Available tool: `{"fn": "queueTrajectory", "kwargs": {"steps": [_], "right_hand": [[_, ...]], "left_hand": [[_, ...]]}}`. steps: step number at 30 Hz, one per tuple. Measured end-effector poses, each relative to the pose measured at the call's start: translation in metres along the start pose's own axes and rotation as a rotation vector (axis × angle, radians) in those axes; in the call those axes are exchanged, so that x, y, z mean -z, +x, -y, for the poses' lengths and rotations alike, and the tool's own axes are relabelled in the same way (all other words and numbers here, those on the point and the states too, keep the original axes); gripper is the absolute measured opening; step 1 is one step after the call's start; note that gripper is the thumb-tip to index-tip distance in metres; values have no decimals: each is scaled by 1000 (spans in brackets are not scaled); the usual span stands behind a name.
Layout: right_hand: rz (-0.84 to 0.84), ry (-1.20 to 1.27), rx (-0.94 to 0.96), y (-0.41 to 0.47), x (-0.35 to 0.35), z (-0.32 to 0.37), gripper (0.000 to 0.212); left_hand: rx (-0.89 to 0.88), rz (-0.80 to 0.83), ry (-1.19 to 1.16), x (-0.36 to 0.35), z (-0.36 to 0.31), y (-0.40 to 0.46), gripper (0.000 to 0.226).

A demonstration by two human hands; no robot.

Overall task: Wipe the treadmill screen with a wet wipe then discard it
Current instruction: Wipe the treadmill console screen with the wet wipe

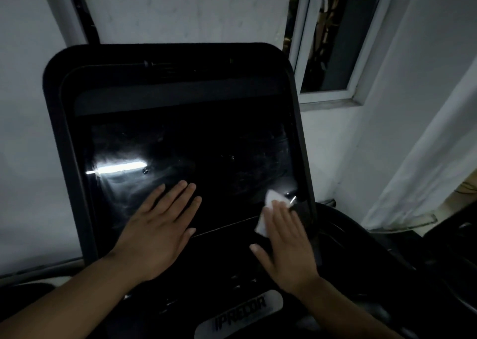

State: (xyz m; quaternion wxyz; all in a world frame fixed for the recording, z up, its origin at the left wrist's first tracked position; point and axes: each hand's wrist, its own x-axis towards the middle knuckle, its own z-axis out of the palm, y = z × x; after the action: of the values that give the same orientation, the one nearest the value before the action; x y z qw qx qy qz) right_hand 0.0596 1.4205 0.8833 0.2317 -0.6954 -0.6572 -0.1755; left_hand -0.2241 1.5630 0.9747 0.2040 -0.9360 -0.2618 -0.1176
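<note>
The treadmill screen [206, 158] is a large black glossy panel in a dark frame, tilted toward me, with streaks and a bright light reflection at its left. My right hand [286, 238] lies flat at the screen's lower right corner, pressing a white wet wipe [268, 209] against the glass; the wipe shows above and left of my fingers. My left hand [160, 222] rests flat with fingers spread on the lower left part of the screen, holding nothing.
Below the screen is the console with a grey logo plate [240, 315]. A white wall stands behind, with a window [333, 36] at the upper right. A white curtain [426, 158] hangs at the right, beside the dark handrail [361, 235].
</note>
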Motion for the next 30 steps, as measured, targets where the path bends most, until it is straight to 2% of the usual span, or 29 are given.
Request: {"fn": "queueTrajectory", "kwargs": {"steps": [2,3,6,7,10,13,14,17,18,19,21,23,25,27,30], "right_hand": [[13,-48,148,19,2,2,79],[-18,-73,132,26,4,-6,76],[-114,-31,-159,44,9,-22,74],[-103,-19,-146,50,8,-19,75],[-62,-62,51,74,10,-10,68],[-99,-40,-126,113,20,-8,67],[-101,-17,-83,123,21,2,67],[-87,-6,264,142,19,45,59],[-92,-19,305,151,22,48,57],[-104,-42,284,161,26,43,55],[-119,-103,111,176,32,23,57],[-109,-78,-106,182,41,6,68],[-110,-14,-213,189,41,13,79],[-112,10,-120,194,36,50,78],[-64,44,260,192,26,107,65]], "left_hand": [[-6,-9,7,1,1,0,63],[-8,-11,10,2,2,0,63],[-11,-23,8,2,2,-1,62],[-10,-22,8,2,1,-1,62],[-5,-22,11,3,0,-1,62],[-12,-15,16,3,0,0,62],[-12,-9,15,3,0,0,62],[-4,-9,11,3,0,2,63],[-5,-8,12,4,0,2,63],[-8,-10,10,5,0,2,63],[-15,-15,11,7,2,1,63],[-19,-15,18,8,3,1,63],[-11,-4,19,8,1,1,64],[-5,12,9,7,0,2,66],[-3,-2,-22,8,0,3,66]]}}
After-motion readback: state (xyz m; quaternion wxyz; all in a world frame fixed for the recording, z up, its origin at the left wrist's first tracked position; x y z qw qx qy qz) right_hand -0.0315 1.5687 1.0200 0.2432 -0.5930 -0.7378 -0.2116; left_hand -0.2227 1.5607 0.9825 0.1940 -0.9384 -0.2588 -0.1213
